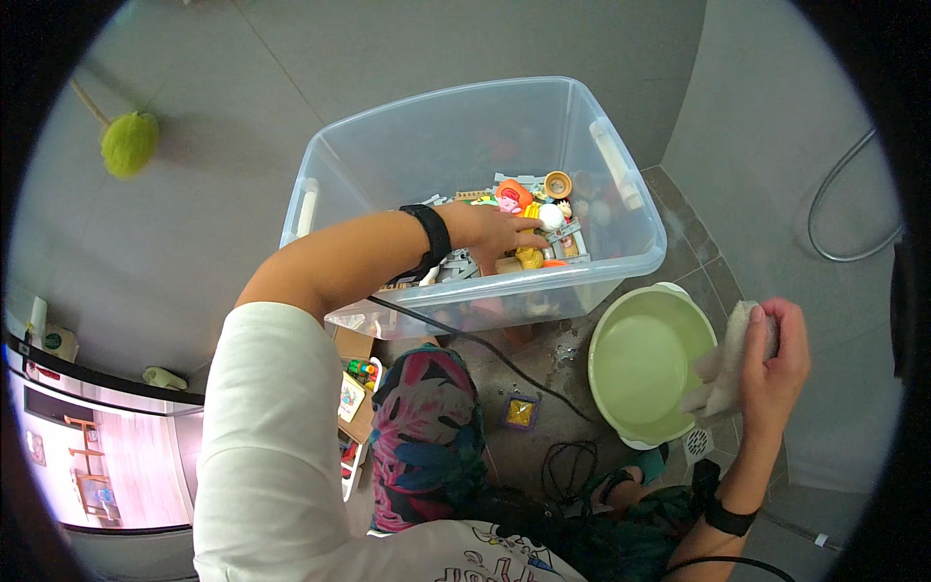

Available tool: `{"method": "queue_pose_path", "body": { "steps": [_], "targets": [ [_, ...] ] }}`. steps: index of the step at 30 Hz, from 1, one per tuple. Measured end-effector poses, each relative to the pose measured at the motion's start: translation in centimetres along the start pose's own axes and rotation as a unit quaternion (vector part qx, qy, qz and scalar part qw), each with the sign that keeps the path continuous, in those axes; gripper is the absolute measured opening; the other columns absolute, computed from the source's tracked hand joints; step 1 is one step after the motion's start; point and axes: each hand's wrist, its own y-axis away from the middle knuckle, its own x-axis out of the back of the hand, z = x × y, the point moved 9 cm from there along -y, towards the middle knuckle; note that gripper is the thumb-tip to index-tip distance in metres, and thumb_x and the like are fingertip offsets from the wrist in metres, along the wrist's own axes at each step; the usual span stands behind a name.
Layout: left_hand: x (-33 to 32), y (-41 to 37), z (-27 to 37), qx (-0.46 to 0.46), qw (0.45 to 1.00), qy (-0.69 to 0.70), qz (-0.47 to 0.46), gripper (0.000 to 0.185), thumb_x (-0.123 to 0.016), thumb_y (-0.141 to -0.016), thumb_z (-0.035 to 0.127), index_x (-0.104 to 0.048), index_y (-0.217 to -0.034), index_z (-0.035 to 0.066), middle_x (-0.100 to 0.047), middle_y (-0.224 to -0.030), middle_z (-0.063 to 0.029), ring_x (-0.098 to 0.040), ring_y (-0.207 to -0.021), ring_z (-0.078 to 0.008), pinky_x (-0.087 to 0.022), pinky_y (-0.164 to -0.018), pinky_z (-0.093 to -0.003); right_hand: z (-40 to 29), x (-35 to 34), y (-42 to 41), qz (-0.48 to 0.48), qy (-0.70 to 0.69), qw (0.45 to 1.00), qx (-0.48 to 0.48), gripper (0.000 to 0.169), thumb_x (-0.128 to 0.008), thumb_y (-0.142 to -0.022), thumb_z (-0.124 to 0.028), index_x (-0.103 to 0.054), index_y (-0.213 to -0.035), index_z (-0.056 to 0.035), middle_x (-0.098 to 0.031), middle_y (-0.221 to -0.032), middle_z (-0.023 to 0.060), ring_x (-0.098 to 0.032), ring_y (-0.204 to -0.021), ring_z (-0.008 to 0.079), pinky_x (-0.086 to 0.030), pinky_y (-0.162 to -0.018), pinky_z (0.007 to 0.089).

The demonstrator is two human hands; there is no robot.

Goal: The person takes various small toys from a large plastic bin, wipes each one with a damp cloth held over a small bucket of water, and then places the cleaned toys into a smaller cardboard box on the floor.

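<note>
A large clear plastic storage bin (465, 291) stands before me with many small toys in its bottom. My left hand (502, 231) reaches over the near wall into it, fingers spread over the toys beside a yellow toy piece (529, 257) and a white ball (550, 217). Whether it grips anything is unclear. An orange toy piece (513, 192) and a brown round piece (558, 185) lie beyond the fingers. On the right, my right hand (780, 356) holds a folded pale cloth (729, 371) by the rim of a light green basin (598, 364).
A small purple-framed piece with a yellow middle (521, 412) lies on the wet tiled floor. Black cable (571, 465) coils near my foot, and a floor drain (697, 443) sits below the basin. Toy containers (356, 415) stand left of my knee. A metal hose (816, 211) hangs right.
</note>
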Motion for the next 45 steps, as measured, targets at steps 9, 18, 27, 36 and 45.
{"method": "queue_pose_path", "body": {
  "steps": [9,18,27,36,45],
  "targets": [
    [3.0,3.1,0.4,-0.006,0.982,-0.079,0.171,0.058,-0.056,-0.096,0.025,-0.037,-0.146,0.046,-0.041,-0.151,-0.0100,-0.054,-0.125,-0.0326,-0.049,-0.097,-0.0431,-0.8,-0.2,0.0,-0.003,-0.007,1.000,0.019,0.005,-0.060,-0.090,-0.005,-0.058,-0.093,-0.0010,-0.059,-0.087,0.0123,-0.060,-0.079,0.0248,-0.048,-0.075,0.0314],
    [7.9,6.5,-5.4,0.077,0.902,0.328,0.271,0.036,-0.050,-0.102,0.026,-0.056,-0.133,0.010,-0.062,-0.128,-0.0139,-0.063,-0.113,-0.0289,-0.052,-0.095,-0.0382,-0.4,0.9,0.0,0.025,-0.015,1.000,0.005,0.006,-0.059,-0.089,-0.005,-0.058,-0.093,0.0000,-0.060,-0.089,0.0144,-0.061,-0.082,0.0296,-0.048,-0.076,0.0337],
    [18.4,14.6,4.9,-0.033,0.598,0.715,0.361,0.042,-0.052,-0.101,0.026,-0.053,-0.125,-0.009,-0.065,-0.114,-0.0234,-0.068,-0.103,-0.0276,-0.058,-0.091,-0.0357,2.8,1.8,0.7,0.068,-0.212,0.962,-0.161,0.008,-0.057,-0.094,-0.009,-0.060,-0.098,-0.0020,-0.061,-0.089,0.0058,-0.059,-0.085,0.0142,-0.047,-0.077,0.0286],
    [16.6,6.9,19.3,-0.112,0.549,0.770,0.306,0.038,-0.059,-0.098,0.032,-0.061,-0.114,-0.002,-0.068,-0.110,-0.0156,-0.069,-0.097,-0.0234,-0.060,-0.082,-0.0348,1.8,2.4,1.2,0.115,-0.409,0.891,-0.161,0.012,-0.052,-0.101,-0.013,-0.058,-0.104,-0.0030,-0.058,-0.094,0.0008,-0.056,-0.088,0.0082,-0.046,-0.076,0.0241],
    [14.3,2.1,21.8,-0.062,0.528,0.735,0.421,0.045,-0.038,-0.105,0.046,-0.047,-0.097,0.003,-0.052,-0.088,-0.0094,-0.054,-0.083,-0.0154,-0.046,-0.073,-0.0263,-4.2,-1.8,2.0,0.042,-0.148,0.988,0.021,0.016,-0.055,-0.092,-0.005,-0.056,-0.106,0.0016,-0.055,-0.100,0.0195,-0.057,-0.090,0.0369,-0.047,-0.079,0.0416]
  ]
}}
